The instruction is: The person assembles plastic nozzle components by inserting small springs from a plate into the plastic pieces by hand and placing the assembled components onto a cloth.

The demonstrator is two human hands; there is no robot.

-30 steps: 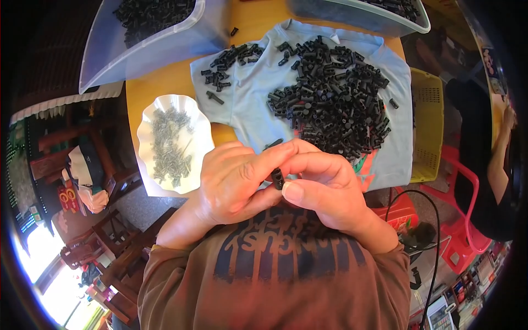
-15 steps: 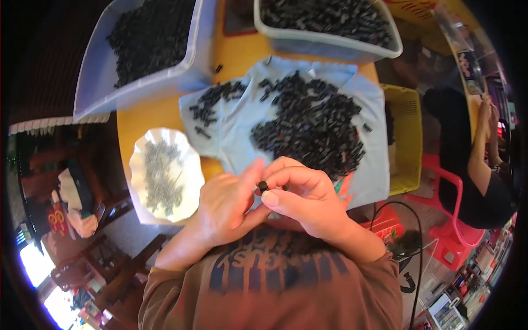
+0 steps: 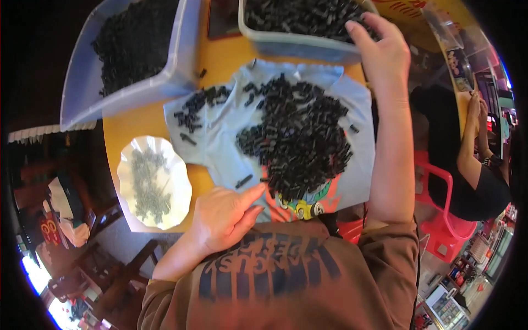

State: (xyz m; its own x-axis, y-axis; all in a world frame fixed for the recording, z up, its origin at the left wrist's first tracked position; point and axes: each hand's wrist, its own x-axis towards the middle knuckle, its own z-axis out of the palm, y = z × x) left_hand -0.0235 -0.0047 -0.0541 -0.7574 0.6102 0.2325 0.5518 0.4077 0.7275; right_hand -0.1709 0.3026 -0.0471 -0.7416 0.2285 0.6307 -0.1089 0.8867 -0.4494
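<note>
Blue cloth (image 3: 223, 157) leaves bare room before my left hand (image 3: 223, 217), thumb and forefinger apart; beyond, one loose black piece (image 3: 243, 181) slants its length away rightward. Farther, my right hand (image 3: 388, 52), fingers parted, is over the right bin (image 3: 308, 45).

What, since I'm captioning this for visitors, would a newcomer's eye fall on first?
Probably the big heap of small, elongated black pieces in the middle, on a pale blue cloth with a colourful print. Next, the person's right grip, its fingers spread at the corner of a grey-blue plastic tub of black pieces at the top. The oval white dish with a wavy rim also stands out, at left.
</note>
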